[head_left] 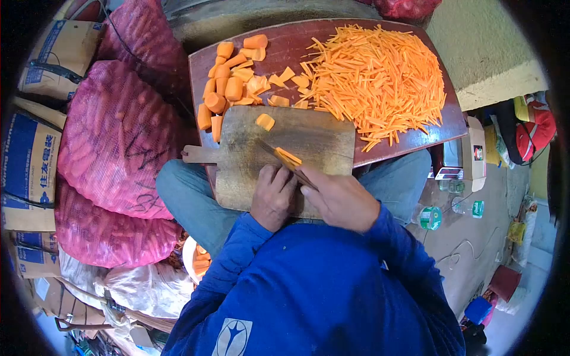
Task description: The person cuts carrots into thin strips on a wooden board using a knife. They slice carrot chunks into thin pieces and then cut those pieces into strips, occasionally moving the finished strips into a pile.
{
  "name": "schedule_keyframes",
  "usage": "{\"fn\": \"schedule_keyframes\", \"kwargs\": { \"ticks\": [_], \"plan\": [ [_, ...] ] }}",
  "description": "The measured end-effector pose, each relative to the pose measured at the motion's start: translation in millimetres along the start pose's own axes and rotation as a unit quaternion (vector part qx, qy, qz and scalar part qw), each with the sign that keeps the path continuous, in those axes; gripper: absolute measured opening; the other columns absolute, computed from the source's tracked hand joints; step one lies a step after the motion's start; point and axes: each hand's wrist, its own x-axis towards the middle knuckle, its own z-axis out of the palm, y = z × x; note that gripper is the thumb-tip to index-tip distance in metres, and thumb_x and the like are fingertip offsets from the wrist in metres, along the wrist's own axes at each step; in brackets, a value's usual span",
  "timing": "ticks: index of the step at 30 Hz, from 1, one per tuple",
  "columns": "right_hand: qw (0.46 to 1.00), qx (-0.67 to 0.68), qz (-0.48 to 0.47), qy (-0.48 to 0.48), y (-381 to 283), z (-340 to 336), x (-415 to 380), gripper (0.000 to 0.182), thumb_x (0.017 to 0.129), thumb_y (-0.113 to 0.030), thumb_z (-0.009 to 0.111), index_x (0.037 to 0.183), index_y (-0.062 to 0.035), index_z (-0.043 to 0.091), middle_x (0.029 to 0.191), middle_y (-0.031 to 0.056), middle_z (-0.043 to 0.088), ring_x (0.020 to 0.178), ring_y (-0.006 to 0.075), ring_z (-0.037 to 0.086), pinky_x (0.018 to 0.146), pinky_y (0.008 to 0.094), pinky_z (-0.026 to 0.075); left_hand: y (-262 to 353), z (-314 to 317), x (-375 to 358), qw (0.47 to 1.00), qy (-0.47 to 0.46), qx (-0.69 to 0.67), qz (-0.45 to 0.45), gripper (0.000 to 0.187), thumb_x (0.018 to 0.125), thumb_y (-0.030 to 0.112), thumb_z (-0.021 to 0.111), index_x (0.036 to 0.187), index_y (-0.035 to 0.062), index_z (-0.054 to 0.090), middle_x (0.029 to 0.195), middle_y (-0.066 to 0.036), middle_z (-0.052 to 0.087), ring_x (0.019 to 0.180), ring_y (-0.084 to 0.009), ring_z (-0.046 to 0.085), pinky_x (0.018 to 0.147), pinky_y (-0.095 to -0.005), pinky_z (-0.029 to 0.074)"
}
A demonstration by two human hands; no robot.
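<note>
My right hand [344, 202] is closed around the handle of a knife [274, 152], whose blade slants up and left over the wooden cutting board [237, 178]. A few cut carrot sticks [289, 156] lie against the blade. Close by the knife, my left hand [274, 199] has its fingers curled down on the board; whatever is under them is hidden. A short piece of carrot [265, 122] rests near the top of the board.
Behind the board, a dark red table [285, 44] bears a big heap of carrot sticks [380, 83] and several peeled carrot chunks [222, 71]. Pink mesh sacks [119, 136] and cartons [29, 160] stack up on the left. Plastic bottles [428, 218] lie on the floor at right.
</note>
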Motion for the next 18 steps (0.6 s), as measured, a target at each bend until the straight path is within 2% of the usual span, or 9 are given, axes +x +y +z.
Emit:
{"fn": "schedule_keyframes", "kwargs": {
  "ticks": [4,6,10,15,18],
  "plan": [
    [1.000,-0.006,-0.015,0.003,-5.3,-14.5,-15.2,0.050,0.107,-0.025,0.061,0.148,-0.0019,0.044,0.087,0.0312,0.072,0.080,0.0538,0.070,0.070,0.0633,0.055,-2.4,0.7,3.0,0.999,0.025,0.004,0.021,0.041,0.076,0.007,0.071,0.115,-0.0048,0.073,0.114,-0.017,0.065,0.103,-0.0377,0.061,0.093,-0.0484,0.051],
    [1.000,0.007,0.007,0.004,-14.4,-22.1,-42.4,0.043,0.108,-0.023,0.060,0.142,-0.0014,0.046,0.086,0.0306,0.071,0.080,0.0538,0.070,0.069,0.0631,0.054,-2.8,1.6,0.0,1.000,0.009,-0.018,0.010,0.038,0.078,0.008,0.072,0.115,-0.0035,0.073,0.113,-0.016,0.065,0.101,-0.0370,0.060,0.091,-0.0483,0.051],
    [0.999,0.018,0.010,0.027,-10.7,-6.1,-35.8,0.041,0.107,-0.023,0.060,0.140,-0.0013,0.049,0.087,0.0295,0.072,0.080,0.0521,0.071,0.069,0.0620,0.054,-3.5,-5.6,-1.7,0.999,-0.031,0.006,0.012,0.037,0.080,0.008,0.073,0.115,-0.0030,0.074,0.114,-0.016,0.065,0.102,-0.0368,0.059,0.090,-0.0484,0.050],
    [1.000,0.008,0.008,0.003,-6.9,-8.0,-0.2,0.044,0.105,-0.024,0.064,0.142,-0.0021,0.051,0.092,0.0293,0.073,0.081,0.0492,0.073,0.068,0.0596,0.057,1.7,-1.9,1.2,1.000,0.009,0.012,-0.007,0.036,0.078,0.009,0.072,0.112,-0.0032,0.074,0.114,-0.016,0.065,0.106,-0.0372,0.060,0.092,-0.0495,0.050],
    [1.000,0.023,0.003,0.010,-10.1,-19.0,-33.0,0.041,0.106,-0.024,0.062,0.140,-0.0032,0.049,0.092,0.0293,0.073,0.082,0.0508,0.072,0.070,0.0604,0.056,-1.9,1.7,-1.6,1.000,0.016,0.013,-0.004,0.037,0.077,0.010,0.072,0.112,-0.0029,0.074,0.114,-0.017,0.065,0.108,-0.0377,0.061,0.094,-0.0501,0.050]
  ]
}}
